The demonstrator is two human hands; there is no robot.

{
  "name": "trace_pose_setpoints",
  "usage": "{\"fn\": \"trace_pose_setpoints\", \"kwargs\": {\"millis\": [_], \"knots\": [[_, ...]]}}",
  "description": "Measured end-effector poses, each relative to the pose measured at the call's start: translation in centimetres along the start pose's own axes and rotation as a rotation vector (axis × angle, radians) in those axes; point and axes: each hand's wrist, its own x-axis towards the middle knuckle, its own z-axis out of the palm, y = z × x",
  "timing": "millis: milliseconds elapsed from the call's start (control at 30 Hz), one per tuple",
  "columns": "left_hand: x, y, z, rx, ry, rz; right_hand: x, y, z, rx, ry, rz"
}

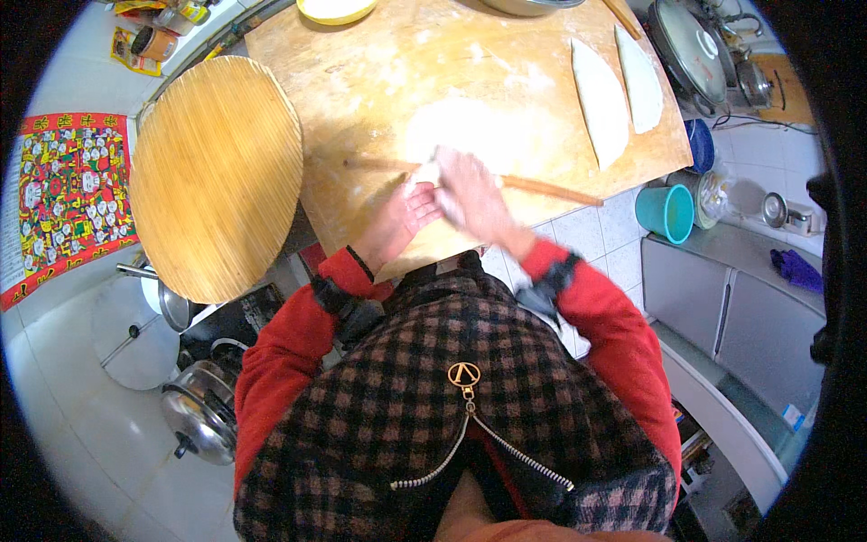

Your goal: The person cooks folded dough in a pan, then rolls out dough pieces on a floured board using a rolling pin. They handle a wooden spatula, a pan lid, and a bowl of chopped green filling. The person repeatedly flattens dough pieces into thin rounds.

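My left hand (pixel 414 211) is over the near edge of a floured wooden board (pixel 352 81), its fingers extended towards my right hand. My right hand (pixel 471 193) is blurred and meets or overlaps the left fingers; whether it holds anything is unclear. A slim wooden rolling pin (pixel 552 190) lies crosswise on the board, its middle hidden by my hands. Something whitish (pixel 427 173) shows between the hands and the pin, too blurred to name. Just beyond is a bright, overexposed white patch (pixel 460 125), dough or flour. Two folded half-moon dough sheets (pixel 599 101) (pixel 640 81) lie at the right.
A round slatted wooden lid or tray (pixel 217 176) stands left of the board. A yellow bowl (pixel 336 9) and a metal basin (pixel 532 5) sit at the far edge. Right of the board are a lidded pan (pixel 691 54) and a teal bucket (pixel 665 213). A steel pot (pixel 200 413) is at lower left.
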Motion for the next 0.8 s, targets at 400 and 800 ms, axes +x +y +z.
{"fn": "trace_pose_setpoints", "kwargs": {"millis": [400,800], "knots": [[2.1,1.0,3.1,0.439,0.08,0.104,-10.0,5.4,-3.6,-0.134,0.223,0.369],[13.7,6.1,12.1,2.082,-0.227,1.253,-8.2,8.9,-8.7,0.267,0.273,0.493]]}}
